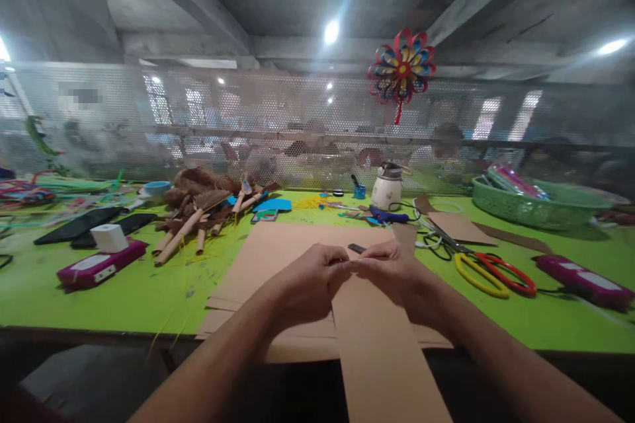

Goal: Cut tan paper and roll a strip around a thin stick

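A long brown cardboard strip [384, 350] runs from the table's near edge toward my hands, lying over larger cardboard sheets [270, 251]. My left hand [310, 281] and my right hand [391, 271] meet at the strip's far end, fingers curled and pinched together on it. A small dark flat piece [356, 248] lies on the sheets just beyond my fingertips.
On the green table [124, 291] lie yellow and red scissors [489, 272] at right, a blue glue gun [389, 216], a white jar [387, 188], a green basket [533, 201], magenta boxes [99, 264], and small brooms [198, 215]. A mesh screen backs the table.
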`<state>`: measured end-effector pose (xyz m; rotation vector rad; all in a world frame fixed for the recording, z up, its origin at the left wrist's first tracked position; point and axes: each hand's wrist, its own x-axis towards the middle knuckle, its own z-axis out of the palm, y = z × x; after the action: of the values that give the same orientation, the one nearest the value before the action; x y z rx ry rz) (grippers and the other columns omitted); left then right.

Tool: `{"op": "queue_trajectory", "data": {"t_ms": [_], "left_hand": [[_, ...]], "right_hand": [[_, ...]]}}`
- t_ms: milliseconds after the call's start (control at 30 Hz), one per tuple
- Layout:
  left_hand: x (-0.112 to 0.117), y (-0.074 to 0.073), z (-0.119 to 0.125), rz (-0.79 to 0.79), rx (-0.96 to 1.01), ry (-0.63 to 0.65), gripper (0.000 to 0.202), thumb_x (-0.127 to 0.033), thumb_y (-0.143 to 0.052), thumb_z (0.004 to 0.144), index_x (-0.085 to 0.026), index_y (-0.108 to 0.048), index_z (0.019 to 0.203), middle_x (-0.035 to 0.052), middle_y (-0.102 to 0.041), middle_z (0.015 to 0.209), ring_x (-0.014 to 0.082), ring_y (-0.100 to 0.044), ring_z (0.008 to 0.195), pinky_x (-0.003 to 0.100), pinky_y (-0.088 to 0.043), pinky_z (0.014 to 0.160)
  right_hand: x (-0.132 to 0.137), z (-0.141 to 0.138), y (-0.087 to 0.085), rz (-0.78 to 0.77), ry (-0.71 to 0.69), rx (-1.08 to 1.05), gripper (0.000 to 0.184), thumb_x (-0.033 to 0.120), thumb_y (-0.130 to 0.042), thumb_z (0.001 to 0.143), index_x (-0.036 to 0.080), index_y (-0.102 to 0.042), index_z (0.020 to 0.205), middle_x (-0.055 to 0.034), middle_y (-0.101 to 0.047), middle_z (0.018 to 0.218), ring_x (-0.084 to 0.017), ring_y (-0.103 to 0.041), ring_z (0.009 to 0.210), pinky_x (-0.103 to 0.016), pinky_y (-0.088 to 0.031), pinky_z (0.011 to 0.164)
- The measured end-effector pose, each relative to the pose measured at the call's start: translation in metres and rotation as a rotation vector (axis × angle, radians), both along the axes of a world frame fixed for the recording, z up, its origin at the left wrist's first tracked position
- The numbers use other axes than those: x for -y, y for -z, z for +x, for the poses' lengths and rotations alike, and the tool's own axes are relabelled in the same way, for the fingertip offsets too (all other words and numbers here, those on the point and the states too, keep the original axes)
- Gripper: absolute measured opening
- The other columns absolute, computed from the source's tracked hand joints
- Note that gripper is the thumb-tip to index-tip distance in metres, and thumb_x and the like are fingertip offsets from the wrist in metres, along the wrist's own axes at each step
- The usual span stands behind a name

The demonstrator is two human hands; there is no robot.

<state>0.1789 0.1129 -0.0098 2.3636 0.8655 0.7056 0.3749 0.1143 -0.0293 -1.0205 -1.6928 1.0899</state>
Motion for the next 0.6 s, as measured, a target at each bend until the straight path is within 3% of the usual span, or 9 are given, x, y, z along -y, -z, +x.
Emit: {"op": "queue_trajectory", "data": {"t_ms": [333,467,600], "left_hand": [[-0.033,0.002,-0.011,-0.047,-0.071,-0.120,0.026,-0.035,-0.049,0.080,-0.014,-0.058,0.069,-0.0013,-0.052,0.062,0.0100,-0.042,0.056,0.021,-0.030,0.051],[-0.041,0.001,-0.009,-0.114,0.057,-0.164,0.023,-0.034,-0.053,0.077,-0.013,-0.062,0.074,-0.0001,-0.056,0.067,0.0119,-0.048,0.062,0.021,-0.035,0.055],[-0.043,0.002,-0.012,-0.143,0.080,-0.110,0.020,-0.030,-0.053,0.077,-0.014,-0.063,0.076,0.0003,-0.056,0.068,0.0122,-0.049,0.064,0.021,-0.037,0.057]], "right_hand": [[-0.006,0.016,-0.001,-0.062,-0.107,0.025,0.035,0.036,-0.067,0.072,0.017,-0.047,0.050,0.0043,-0.037,0.051,-0.008,-0.032,0.048,-0.023,-0.026,0.045],[0.002,0.008,0.009,-0.228,-0.135,-0.239,0.029,0.041,-0.062,0.078,0.018,-0.052,0.064,0.0047,-0.042,0.052,-0.009,-0.038,0.044,-0.024,-0.034,0.045],[0.007,0.003,0.015,-0.296,-0.182,-0.357,0.026,0.041,-0.062,0.080,0.016,-0.056,0.075,0.0019,-0.051,0.057,-0.011,-0.046,0.043,-0.026,-0.041,0.044]]}}
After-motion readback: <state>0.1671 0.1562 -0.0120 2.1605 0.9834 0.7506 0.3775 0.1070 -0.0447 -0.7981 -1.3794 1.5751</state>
